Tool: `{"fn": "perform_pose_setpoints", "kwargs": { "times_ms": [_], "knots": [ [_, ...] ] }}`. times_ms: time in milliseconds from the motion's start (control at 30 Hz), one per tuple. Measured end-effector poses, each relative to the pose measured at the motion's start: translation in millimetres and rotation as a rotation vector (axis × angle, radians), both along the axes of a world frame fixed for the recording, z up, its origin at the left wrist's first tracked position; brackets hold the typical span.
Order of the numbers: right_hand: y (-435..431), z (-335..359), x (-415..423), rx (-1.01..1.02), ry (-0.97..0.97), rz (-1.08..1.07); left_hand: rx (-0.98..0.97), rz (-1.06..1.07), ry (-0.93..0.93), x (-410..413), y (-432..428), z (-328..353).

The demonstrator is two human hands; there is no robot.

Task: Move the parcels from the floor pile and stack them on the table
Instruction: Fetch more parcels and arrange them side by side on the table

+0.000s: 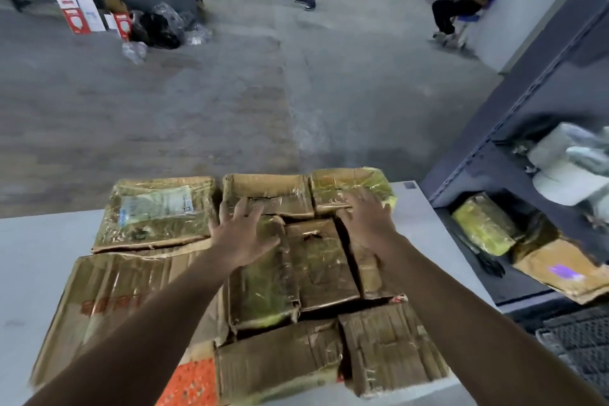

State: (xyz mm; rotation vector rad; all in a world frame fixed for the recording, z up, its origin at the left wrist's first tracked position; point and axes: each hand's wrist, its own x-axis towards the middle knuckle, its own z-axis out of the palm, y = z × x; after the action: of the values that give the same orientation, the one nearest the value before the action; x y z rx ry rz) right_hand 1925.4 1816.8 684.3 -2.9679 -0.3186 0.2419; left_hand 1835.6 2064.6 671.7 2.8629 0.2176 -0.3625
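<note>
While fingers spread, left hand, right hand over parcels.

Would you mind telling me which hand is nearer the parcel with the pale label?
Left. The left hand sits just right of the labelled parcel; the right hand is farther right, by the yellow-wrapped parcel.

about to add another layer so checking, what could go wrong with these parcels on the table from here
1. The far row parcels lie right at the table's far edge; a push from the left hand or right hand, both spread over them, might slide one off.
2. The parcels look crushed, with gaps between them, as around the middle parcel; a next layer may sit tilted.
</note>
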Motion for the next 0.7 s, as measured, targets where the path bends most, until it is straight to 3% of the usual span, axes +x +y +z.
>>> {"fn": "perform_pose_setpoints", "kwargs": {
  "times_ms": [233,367,600,700],
  "knots": [
    [-68,-12,38,0.094,0.102,-0.159,0.002,0.032,0.035,11,4,-18],
    [-82,-17,42,0.326,0.142,-0.100,-0.033,0.082,0.024,6,-2,-15],
    [-87,-18,35,0.350,0.142,-0.016,-0.044,0.077,0.048,6,1,-16],
    [-94,-18,27,0.451,0.146,-0.095,-0.016,0.088,0.019,2,-4,-8]
  ]
}}
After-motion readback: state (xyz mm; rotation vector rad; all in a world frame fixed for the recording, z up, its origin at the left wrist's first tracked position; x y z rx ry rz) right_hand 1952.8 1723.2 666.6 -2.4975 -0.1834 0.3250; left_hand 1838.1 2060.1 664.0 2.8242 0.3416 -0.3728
